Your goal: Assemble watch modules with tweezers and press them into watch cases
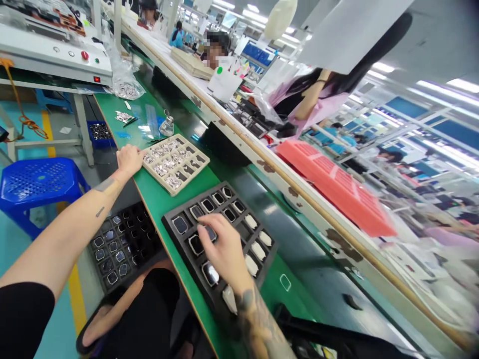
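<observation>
My left hand [129, 159] is closed at the left edge of a beige compartment tray [175, 191], fingers against its rim. Small silvery-pink parts [172, 160] fill most of the tray's compartments. Over a dark foam tray [192, 271], my right hand [222, 244] has its thumb and fingers closed around a dark rounded-square watch case [211, 233], partly hidden by the hand. Other watch cases [180, 224] with pale rims sit in the slots around it. White wrapped pieces [258, 251] occupy slots at the tray's right side.
A rounded white frame [285, 282] lies on the green bench right of the foam tray. A glass bottle [166, 124] and plastic bags stand farther back. Below the bench is another tray of cases [112, 249]; a blue stool [43, 182] stands left. A red tray [333, 184] rests on the raised shelf.
</observation>
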Available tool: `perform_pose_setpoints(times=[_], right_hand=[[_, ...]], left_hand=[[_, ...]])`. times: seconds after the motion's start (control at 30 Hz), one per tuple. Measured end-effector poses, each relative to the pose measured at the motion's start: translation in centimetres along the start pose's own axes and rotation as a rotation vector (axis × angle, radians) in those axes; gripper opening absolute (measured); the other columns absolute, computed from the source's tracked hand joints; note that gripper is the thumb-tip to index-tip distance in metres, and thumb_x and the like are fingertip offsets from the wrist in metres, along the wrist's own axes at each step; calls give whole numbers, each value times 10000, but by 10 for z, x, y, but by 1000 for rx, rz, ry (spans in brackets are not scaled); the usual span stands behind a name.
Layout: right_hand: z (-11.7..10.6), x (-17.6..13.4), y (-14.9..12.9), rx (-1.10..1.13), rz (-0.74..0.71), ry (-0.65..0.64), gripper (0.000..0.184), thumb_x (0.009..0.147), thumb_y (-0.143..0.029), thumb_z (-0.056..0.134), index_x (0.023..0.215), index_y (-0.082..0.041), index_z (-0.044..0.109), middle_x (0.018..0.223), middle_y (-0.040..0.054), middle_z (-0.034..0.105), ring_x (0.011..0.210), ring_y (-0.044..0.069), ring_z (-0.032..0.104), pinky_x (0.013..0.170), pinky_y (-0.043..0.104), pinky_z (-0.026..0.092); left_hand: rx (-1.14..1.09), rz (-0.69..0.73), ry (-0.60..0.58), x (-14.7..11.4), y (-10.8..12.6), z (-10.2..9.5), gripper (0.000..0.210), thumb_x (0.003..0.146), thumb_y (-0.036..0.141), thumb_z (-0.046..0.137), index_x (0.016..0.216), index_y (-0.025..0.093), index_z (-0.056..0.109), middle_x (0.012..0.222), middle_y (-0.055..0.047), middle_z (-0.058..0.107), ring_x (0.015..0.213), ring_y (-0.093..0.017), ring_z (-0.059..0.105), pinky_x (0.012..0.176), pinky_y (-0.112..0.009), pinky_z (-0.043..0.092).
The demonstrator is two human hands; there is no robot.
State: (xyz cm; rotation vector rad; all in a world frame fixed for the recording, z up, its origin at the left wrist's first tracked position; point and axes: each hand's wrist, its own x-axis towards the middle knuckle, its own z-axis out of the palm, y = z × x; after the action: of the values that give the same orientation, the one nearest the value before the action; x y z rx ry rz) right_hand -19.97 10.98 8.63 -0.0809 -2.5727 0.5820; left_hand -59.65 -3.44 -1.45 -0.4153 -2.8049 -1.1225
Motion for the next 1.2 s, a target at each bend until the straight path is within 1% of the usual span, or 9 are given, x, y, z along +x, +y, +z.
perform_pose_setpoints(times=[0.1,0.2,0.37,0.43,0.5,0.6,0.7,0.93,1.2], right_hand=[[28,78,40,-120,-25,-128,173,1094,-257,597,1120,-210,761,1104,89,771,1031,231,747,964,383,613],[61,151,72,-257,-46,-255,204,1065,-232,593,1143,-173,772,1161,129,753,1102,273,705,1008,410,568],[112,252,95,-286,-86,-317,344,1070,-277,607,1349,-109,717,1381,210,690,1300,365,590,1143,505,475],[130,281,97,-284,-118,-353,430,1089,-357,626,1448,-123,665,1490,206,649,1379,377,535,1189,520,436],[145,301,96,-279,-146,-400,474,1106,-446,625,1469,-142,647,1536,188,632,1419,376,499,1225,523,398],[163,317,91,-288,-124,-444,512,1142,-542,543,1385,-110,669,1453,209,669,1371,382,512,1202,534,396],[174,321,83,-316,-50,-429,565,1153,-577,496,1347,-73,661,1406,246,670,1334,389,516,1167,537,402],[190,312,82,-393,156,-334,458,1122,-465,541,1306,-64,663,1366,277,635,1293,419,525,1095,545,420],[195,302,81,-384,99,-331,365,1140,-449,503,1253,-149,676,1377,213,653,1281,371,526,1111,520,406]], left_hand=[[25,30,68,-11,-2,11,529,1145,507,409,1159,149,799,1366,-270,690,1368,-455,560,1167,-609,389],[41,79,100,-13,-2,16,566,1174,478,320,1245,156,780,1372,-247,683,1375,-439,563,1168,-588,395],[32,242,42,-12,2,10,517,1139,456,500,1535,163,654,1570,-188,634,1449,-355,571,1215,-459,407],[29,273,4,-12,4,8,533,1126,459,539,1552,157,640,1584,-181,641,1466,-344,575,1231,-442,402],[31,269,-23,-12,5,7,524,1132,454,521,1543,151,641,1570,-188,657,1473,-349,578,1242,-453,394],[39,246,-52,-13,6,4,495,1154,421,458,1535,161,637,1569,-191,662,1473,-346,583,1244,-465,391],[45,235,-72,-14,9,0,491,1167,416,425,1531,163,636,1566,-194,668,1468,-349,586,1246,-475,387],[72,225,-81,-12,12,1,445,1163,328,422,1507,185,665,1528,-168,698,1422,-350,604,1211,-499,408],[126,203,-101,-17,13,-3,425,1126,249,429,1434,161,708,1326,-199,727,1214,-391,621,1041,-511,462]])
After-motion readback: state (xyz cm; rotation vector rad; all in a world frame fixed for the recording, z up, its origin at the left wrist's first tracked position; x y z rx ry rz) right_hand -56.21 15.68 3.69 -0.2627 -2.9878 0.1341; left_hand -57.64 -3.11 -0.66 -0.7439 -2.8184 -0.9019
